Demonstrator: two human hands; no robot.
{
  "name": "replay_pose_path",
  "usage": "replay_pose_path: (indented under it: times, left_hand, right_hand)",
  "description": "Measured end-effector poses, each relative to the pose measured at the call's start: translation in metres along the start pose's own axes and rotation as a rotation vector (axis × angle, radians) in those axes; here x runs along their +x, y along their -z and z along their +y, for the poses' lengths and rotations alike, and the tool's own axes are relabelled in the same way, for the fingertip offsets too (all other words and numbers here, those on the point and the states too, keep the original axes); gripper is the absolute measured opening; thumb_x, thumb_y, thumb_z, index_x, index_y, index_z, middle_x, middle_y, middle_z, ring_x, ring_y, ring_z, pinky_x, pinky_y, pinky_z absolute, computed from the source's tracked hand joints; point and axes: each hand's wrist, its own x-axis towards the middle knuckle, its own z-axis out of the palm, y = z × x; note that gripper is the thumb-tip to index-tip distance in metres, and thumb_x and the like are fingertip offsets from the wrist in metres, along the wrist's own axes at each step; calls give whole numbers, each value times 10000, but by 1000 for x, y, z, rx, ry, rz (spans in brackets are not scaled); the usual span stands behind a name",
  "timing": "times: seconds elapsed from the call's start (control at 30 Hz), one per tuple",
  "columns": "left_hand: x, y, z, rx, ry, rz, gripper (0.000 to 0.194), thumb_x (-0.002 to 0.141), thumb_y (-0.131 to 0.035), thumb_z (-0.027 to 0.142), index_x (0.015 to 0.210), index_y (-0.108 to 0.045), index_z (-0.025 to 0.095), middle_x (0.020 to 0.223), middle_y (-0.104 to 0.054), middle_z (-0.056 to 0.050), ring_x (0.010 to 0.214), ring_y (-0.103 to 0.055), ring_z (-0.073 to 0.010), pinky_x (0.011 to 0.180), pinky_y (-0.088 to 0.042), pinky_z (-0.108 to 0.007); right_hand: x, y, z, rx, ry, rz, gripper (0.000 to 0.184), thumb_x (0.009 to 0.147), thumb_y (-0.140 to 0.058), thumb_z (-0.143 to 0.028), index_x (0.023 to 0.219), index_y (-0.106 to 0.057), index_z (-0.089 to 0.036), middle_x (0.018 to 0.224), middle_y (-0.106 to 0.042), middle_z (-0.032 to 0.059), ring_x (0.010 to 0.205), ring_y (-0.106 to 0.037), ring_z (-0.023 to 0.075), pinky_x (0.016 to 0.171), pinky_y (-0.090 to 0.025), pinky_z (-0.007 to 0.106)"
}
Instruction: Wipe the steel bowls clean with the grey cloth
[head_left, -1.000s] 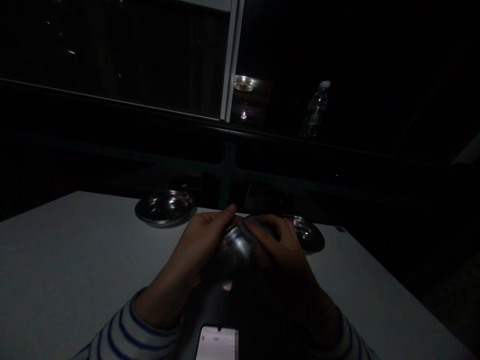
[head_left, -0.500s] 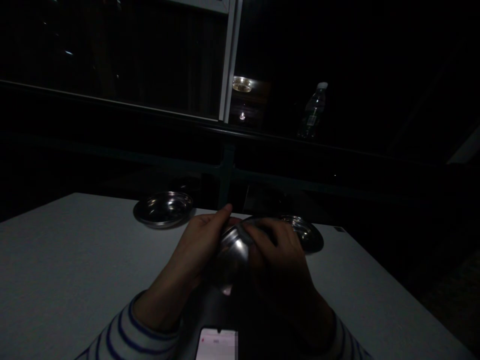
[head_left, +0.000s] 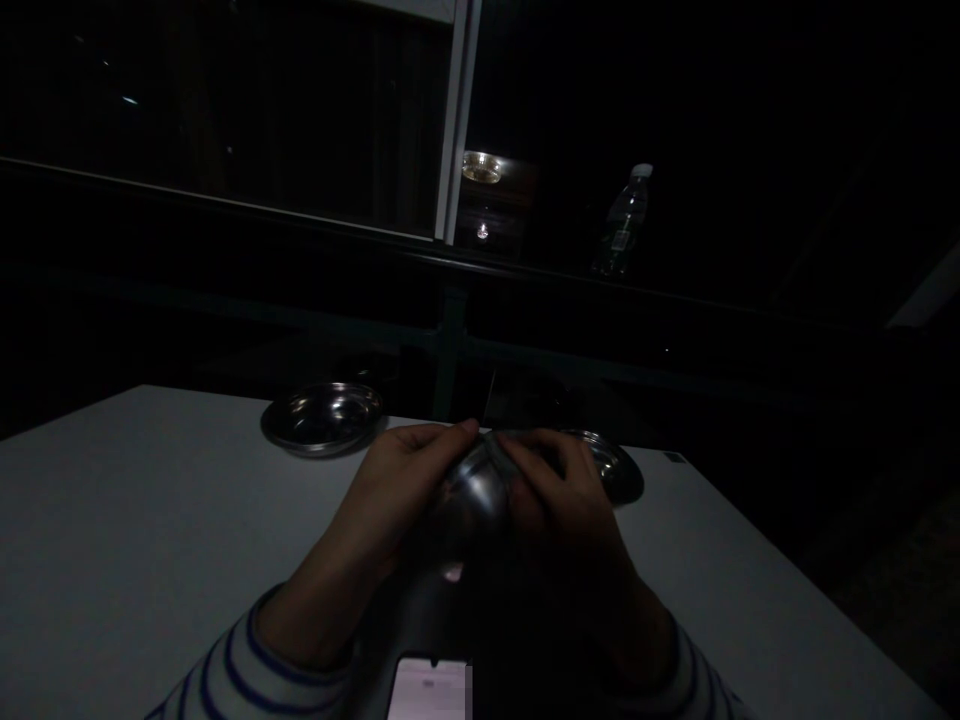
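Between my hands is a shiny metal bowl (head_left: 474,492), its outer side turned toward me and its lower part lost in shadow. My left hand (head_left: 409,470) grips the bowl's left rim, with the thumb lying along the top. At the right rim, my right hand (head_left: 566,490) is closed on a small grey cloth (head_left: 501,455) that is pressed against the bowl. The cloth is mostly covered by the fingers. Darkness hides the far fingers of both hands.
A second metal bowl (head_left: 322,420) stands at the back left of the white table (head_left: 187,520), and another metal bowl (head_left: 615,470) at the back right. A lit phone (head_left: 429,690) lies near me. Beyond is a plastic bottle (head_left: 627,220) by the window frame (head_left: 454,120).
My left thumb has come down onto the bowl's rim. The bowl has turned slightly in my hands, and my right fingers with the cloth have shifted a little along the rim.
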Motion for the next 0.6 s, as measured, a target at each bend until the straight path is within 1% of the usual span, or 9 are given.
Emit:
replay_pose_path:
  times: [0.07, 0.17, 0.23, 0.3, 0.4, 0.43, 0.47, 0.57, 0.6]
  left_hand:
    - [-1, 0, 1, -2, 2, 4, 258, 654, -691, 396, 625, -663, 140, 504, -618, -7, 437, -533, -102, 413, -364, -185]
    - [-2, 0, 2, -38, 17, 20, 249, 654, -692, 383, 603, -652, 143, 508, -620, 1, 445, -538, -97, 428, -374, -183]
    - [-2, 0, 2, -57, 21, 14, 251, 664, -681, 382, 594, -649, 143, 519, -628, 0, 453, -544, -97, 433, -374, -183]
    - [-2, 0, 3, -50, 14, 19, 266, 673, -666, 395, 591, -649, 143, 517, -627, -3, 454, -546, -102, 430, -370, -189]
    - [-1, -1, 4, -11, 9, 44, 286, 680, -649, 413, 589, -647, 141, 496, -612, -5, 439, -535, -108, 423, -358, -201]
    - [-1, -1, 4, -4, 13, 46, 291, 683, -644, 415, 584, -645, 141, 488, -606, -4, 433, -530, -107, 425, -357, -202]
    - [-1, -1, 4, -2, 19, 42, 294, 687, -638, 416, 581, -645, 142, 485, -605, -4, 431, -528, -106, 427, -359, -203]
    - [-1, -2, 4, -8, 30, 51, 299, 693, -629, 415, 570, -646, 143, 483, -609, -9, 431, -531, -106, 427, -356, -199]
    - [-1, -2, 4, -10, 28, 61, 296, 691, -630, 411, 567, -648, 142, 483, -611, -12, 431, -532, -105, 424, -353, -197]
  right_hand:
    - [0, 2, 1, -18, 11, 14, 370, 867, -402, -218, 1200, -554, -158, 1078, -508, 126, 961, -462, 234, 791, -426, 385]
    - [-2, 1, -5, -117, 183, 17, 381, 846, -451, -286, 1197, -559, -189, 1083, -517, 129, 946, -460, 262, 752, -416, 404]
    - [-3, 0, -8, -147, 255, 11, 364, 838, -469, -305, 1175, -571, -214, 1074, -536, 117, 933, -470, 262, 747, -406, 406]
    - [-2, 0, -5, -126, 241, 23, 340, 842, -470, -289, 1155, -580, -214, 1060, -546, 108, 922, -480, 246, 755, -407, 394]
    - [-2, 0, 1, -65, 111, 55, 325, 852, -435, -213, 1142, -575, -170, 1037, -535, 110, 913, -479, 223, 752, -425, 364]
    - [-2, 0, 1, -63, 102, 61, 323, 850, -432, -201, 1138, -572, -166, 1035, -528, 109, 915, -474, 221, 751, -427, 359]
    - [-4, -1, 0, -69, 127, 65, 321, 845, -437, -204, 1135, -570, -173, 1038, -522, 104, 919, -468, 223, 751, -423, 360]
    - [-9, -6, -10, -63, 298, 66, 317, 825, -463, -247, 1123, -562, -206, 1063, -525, 75, 938, -458, 228, 786, -397, 388]
    - [-10, -8, -12, -44, 333, 65, 321, 822, -461, -260, 1124, -556, -208, 1069, -529, 68, 940, -459, 226, 793, -392, 395]
